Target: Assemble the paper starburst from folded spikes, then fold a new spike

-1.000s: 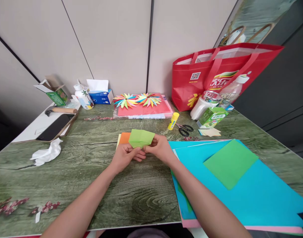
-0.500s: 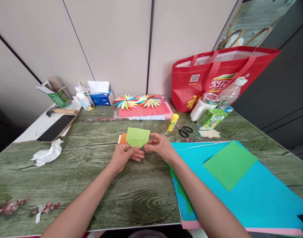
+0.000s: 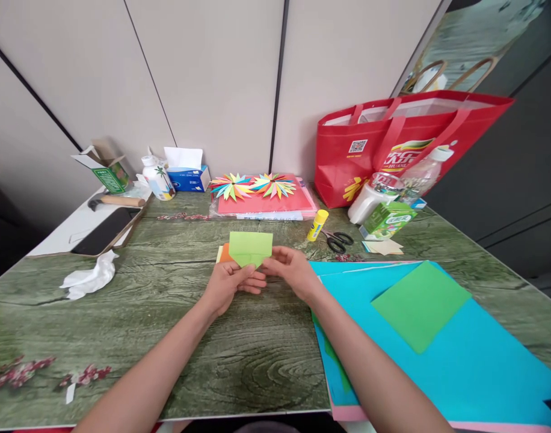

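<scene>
A light green piece of folded paper (image 3: 251,245) is held upright above the table, its lower corners slanting in to a point. My left hand (image 3: 233,282) pinches its bottom, thumb in front and the other fingers behind. My right hand (image 3: 293,269) has its fingertips closed at the paper's lower right edge. Behind the paper, orange paper (image 3: 223,255) and a cream edge peek out on the table; the rest of them is hidden.
Blue sheets (image 3: 411,379) with a green square (image 3: 422,307) lie at right. A glue stick (image 3: 317,225), scissors (image 3: 337,242) and red bag (image 3: 343,153) stand beyond. Two paper stars (image 3: 233,187) rest on red paper (image 3: 252,207). A crumpled tissue (image 3: 89,275) and hammer (image 3: 122,201) are at left.
The view has shifted slightly. My right fingers have drawn in closer to the paper's lower right edge; my left hand keeps its hold.
</scene>
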A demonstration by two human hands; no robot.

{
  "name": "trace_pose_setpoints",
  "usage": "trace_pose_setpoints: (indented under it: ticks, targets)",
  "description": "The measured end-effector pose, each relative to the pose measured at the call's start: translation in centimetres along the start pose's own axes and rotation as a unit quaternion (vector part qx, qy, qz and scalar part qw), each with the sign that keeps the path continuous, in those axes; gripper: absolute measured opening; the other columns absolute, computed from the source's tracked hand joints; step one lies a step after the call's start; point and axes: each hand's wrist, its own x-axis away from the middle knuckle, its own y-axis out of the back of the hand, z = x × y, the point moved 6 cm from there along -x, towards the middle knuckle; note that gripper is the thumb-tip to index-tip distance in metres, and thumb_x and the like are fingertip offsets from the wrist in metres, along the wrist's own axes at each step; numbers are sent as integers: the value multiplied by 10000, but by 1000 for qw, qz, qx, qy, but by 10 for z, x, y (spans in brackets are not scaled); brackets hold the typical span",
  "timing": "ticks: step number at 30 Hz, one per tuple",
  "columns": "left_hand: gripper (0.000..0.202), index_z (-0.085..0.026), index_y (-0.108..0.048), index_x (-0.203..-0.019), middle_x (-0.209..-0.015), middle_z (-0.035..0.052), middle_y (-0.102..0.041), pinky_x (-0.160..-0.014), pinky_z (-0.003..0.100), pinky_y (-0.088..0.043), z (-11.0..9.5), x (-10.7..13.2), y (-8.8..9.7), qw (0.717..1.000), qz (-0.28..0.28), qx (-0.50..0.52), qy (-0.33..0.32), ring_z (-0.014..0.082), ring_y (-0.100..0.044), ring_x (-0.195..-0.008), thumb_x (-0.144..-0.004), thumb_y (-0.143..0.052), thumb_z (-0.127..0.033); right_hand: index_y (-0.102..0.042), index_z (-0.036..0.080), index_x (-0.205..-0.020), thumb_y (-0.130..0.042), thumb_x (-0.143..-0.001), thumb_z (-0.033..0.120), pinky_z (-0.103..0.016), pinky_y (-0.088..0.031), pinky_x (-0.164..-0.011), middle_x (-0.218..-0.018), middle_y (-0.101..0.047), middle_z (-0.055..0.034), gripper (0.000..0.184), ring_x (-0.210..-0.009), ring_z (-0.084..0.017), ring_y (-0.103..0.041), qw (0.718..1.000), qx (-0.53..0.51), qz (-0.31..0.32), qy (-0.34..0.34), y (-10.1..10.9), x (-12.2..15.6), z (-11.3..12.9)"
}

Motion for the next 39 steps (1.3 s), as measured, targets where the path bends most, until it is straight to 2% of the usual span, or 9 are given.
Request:
trace_pose_setpoints:
  ticks: [5,8,11,14,17,20,24,33,39]
  targets:
    - [310,-72,-632,-812,-683,113,-692,-529,272,-539,6,0,-7,998,36,-37,38,190,-659,-595,-684,-662,-353,-633,136,-664,-637,-628,305,-269,-486,-580,-650,-654,-11,173,-572,-132,-580,998,65,-2,3,-8,1,-8]
    - [321,-102,-608,-860,-667,71,-674,-387,192,-458,-1,-1,-1,998,0,-70,-1,159,-636,-526,-667,-675,-350,-631,145,-664,-637,-620,295,-274,-499,-565,-637,-651,-12,157,-569,-142,-588,998,69,-2,-15,-5,0,-8]
    - [242,-102,-617,-762,-544,20,-625,-323,150,-365,-9,-2,8,994,-49,-81,-53,95,-555,-412,-663,-679,-314,-630,147,-670,-649,-610,273,-262,-499,-528,-601,-641,-12,141,-540,-135,-581,996,84,5,-26,-3,0,-5]
    - [201,-90,-616,-648,-492,27,-618,-388,167,-421,-9,-3,11,994,-65,-62,-57,83,-536,-405,-663,-680,-279,-642,146,-755,-662,-608,279,-253,-504,-529,-643,-650,-9,200,-539,-118,-580,997,69,22,-33,-6,3,-5]
    - [178,-84,-633,-663,-551,55,-660,-483,205,-485,-7,-2,10,996,-61,-34,-50,108,-587,-465,-654,-687,-254,-650,146,-820,-691,-586,301,-245,-510,-556,-745,-671,-21,284,-593,-113,-595,997,35,46,-44,-11,6,-6]
    - [174,-80,-639,-651,-552,62,-669,-514,223,-504,-7,-2,8,997,-56,-15,-46,121,-603,-469,-648,-692,-245,-660,140,-803,-728,-540,308,-250,-511,-582,-750,-678,-28,319,-616,-118,-606,996,6,65,-59,-15,7,-8]
    - [185,-77,-638,-637,-553,73,-675,-514,231,-513,-8,-2,7,997,-54,3,-49,131,-612,-464,-646,-695,-252,-663,148,-761,-759,-495,305,-269,-510,-598,-718,-681,-22,324,-596,-125,-610,996,-17,53,-73,-12,6,-11]
    - [304,-63,-654,-804,-671,102,-704,-586,264,-549,-9,-2,7,999,-29,-35,-8,184,-662,-603,-555,-755,-204,-659,147,-745,-747,-505,271,-245,-484,-537,-669,-677,-19,284,-544,-117,-584,997,20,36,-65,-8,5,-8]
    - [279,-62,-613,-837,-628,93,-697,-574,277,-558,-6,-2,11,998,-62,-8,2,199,-668,-582,-590,-700,-159,-658,131,-739,-722,-534,242,-213,-422,-480,-608,-654,-3,242,-479,-80,-517,996,44,50,-51,-9,5,-3]
